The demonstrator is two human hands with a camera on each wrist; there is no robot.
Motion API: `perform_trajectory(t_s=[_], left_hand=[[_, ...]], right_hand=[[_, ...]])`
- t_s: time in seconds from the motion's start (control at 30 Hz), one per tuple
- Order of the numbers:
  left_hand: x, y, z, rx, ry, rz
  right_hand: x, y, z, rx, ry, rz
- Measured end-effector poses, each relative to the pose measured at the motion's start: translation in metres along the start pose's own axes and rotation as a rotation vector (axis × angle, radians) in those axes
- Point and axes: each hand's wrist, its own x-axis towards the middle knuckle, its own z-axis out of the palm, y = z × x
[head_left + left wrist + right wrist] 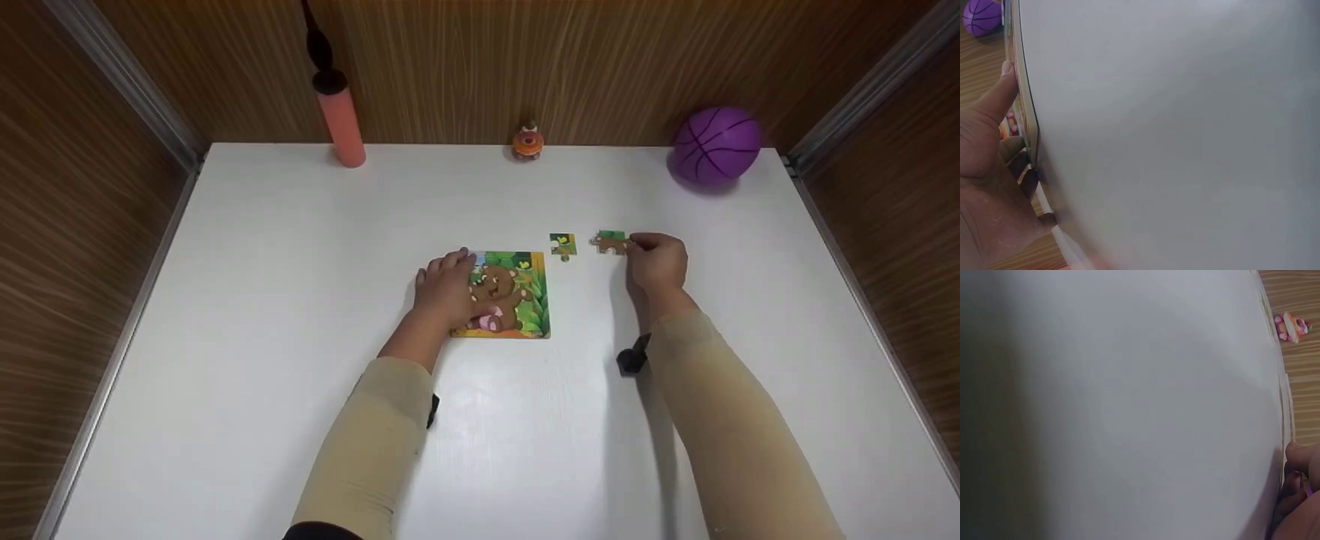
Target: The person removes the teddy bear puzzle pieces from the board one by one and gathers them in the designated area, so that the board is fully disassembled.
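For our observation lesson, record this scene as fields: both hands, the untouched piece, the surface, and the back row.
Left hand: rests on left side of bear puzzle
Right hand: pinches a puzzle piece
Untouched piece: lies left of pinched piece
Surface: white tabletop
Back row, left to right: coral tube with black top, small figurine, purple ball

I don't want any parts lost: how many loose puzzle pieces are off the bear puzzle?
2: a first piece just beyond the far right corner of the bear puzzle, a second piece farther right, pinched by the right hand. Others could be hidden under the hands.
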Motion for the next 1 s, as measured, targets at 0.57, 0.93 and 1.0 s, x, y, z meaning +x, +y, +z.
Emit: perform_trajectory(t_s=[0.57,0.93,1.0], left_hand=[[-0.0002,0.0000,0.0007,0.009,0.005,0.007],[0.0001,-0.0022,0.0022,0.002,0.010,0.023],[-0.0002,-0.0026,0.0023,0.005,0.013,0.029]], right_hand=[[0.0041,-0.0028,-0.0020,-0.050,-0.046,-0.016],[0.0032,-0.0008,-0.0033,-0.047,-0.043,-0.023],[0.0033,0.0003,-0.0034,-0.048,-0.044,-0.035]])
